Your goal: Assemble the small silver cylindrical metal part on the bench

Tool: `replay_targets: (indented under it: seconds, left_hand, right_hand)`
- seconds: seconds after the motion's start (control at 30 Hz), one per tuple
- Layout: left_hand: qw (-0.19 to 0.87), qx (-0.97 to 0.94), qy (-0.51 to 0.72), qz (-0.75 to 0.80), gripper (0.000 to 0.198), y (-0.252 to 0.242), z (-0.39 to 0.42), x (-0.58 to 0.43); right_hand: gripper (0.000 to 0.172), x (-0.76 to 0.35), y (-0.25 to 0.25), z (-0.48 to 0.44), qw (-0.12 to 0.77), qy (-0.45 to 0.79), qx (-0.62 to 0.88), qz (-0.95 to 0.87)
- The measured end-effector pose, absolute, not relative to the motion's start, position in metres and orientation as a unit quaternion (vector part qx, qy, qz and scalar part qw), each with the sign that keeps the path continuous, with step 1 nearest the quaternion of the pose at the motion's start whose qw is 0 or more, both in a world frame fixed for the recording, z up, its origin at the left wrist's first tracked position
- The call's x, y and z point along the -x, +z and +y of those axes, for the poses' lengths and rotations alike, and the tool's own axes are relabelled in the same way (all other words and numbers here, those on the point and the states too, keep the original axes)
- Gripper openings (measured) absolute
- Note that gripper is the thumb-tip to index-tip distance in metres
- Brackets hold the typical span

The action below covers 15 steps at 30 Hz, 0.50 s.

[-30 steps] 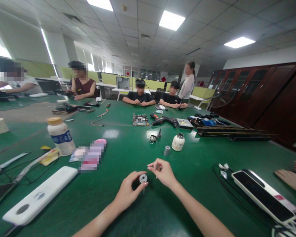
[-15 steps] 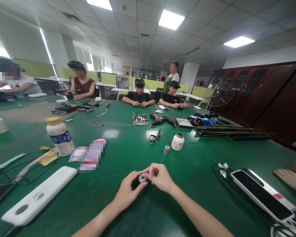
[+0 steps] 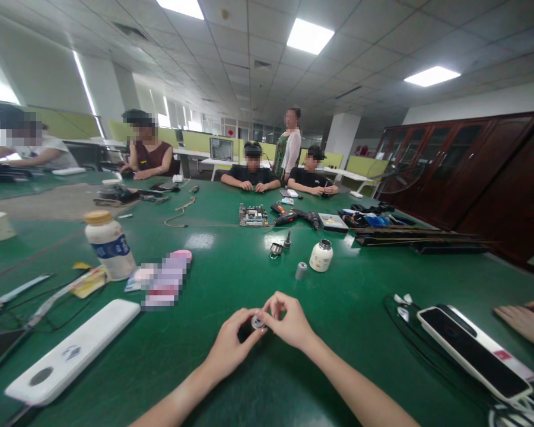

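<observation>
Low over the green table, my left hand [image 3: 232, 343] grips a small round whitish part [image 3: 258, 322] by its sides, between thumb and fingers. Dark marks show on the part's upper face; its exact kind is too small to tell. My right hand [image 3: 290, 319] is closed in a pinch, its fingertips touching the part's upper right edge and partly covering it. Farther off stand a cream bottle body [image 3: 321, 257] with an open metal neck and a grey cylinder [image 3: 301, 271]. Behind them are a dark-and-silver fitting with a ring [image 3: 275, 250] and a small dark stemmed piece [image 3: 287, 240].
A white power bank-like slab [image 3: 73, 351] and a white bottle with a yellow cap [image 3: 110, 246] are at left. A phone [image 3: 474, 350] and cables lie at right, near another person's hand [image 3: 523, 323]. A circuit board [image 3: 253, 215] and power drills [image 3: 293, 216] lie farther back.
My right fingertips have moved slightly left, onto the round part's edge; my left hand keeps its hold. In the background, the standing person has moved left.
</observation>
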<state>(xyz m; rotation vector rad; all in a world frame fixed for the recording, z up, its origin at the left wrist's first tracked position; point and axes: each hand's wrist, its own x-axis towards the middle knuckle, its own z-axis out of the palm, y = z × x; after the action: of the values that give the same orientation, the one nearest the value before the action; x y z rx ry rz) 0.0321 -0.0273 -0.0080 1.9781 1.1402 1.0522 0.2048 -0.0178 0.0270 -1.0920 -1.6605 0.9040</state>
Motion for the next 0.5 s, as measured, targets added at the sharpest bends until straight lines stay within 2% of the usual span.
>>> replay_targets:
  seconds: [0.13, 0.37, 0.5]
  left_hand:
    - [0.315, -0.752, 0.396, 0.423, 0.036, -0.007, -0.027, -0.032]
    - [0.299, -0.748, 0.393, 0.443, 0.035, -0.003, -0.029, -0.033]
    - [0.3, -0.746, 0.392, 0.447, 0.035, 0.001, -0.031, -0.033]
  right_hand:
    - [0.038, -0.203, 0.028, -0.022, 0.429, 0.401, 0.414, -0.695]
    - [0.046, -0.211, 0.027, -0.008, 0.52, 0.395, 0.417, -0.632]
    - [0.05, -0.224, 0.005, 0.009, 0.491, 0.409, 0.454, -0.621]
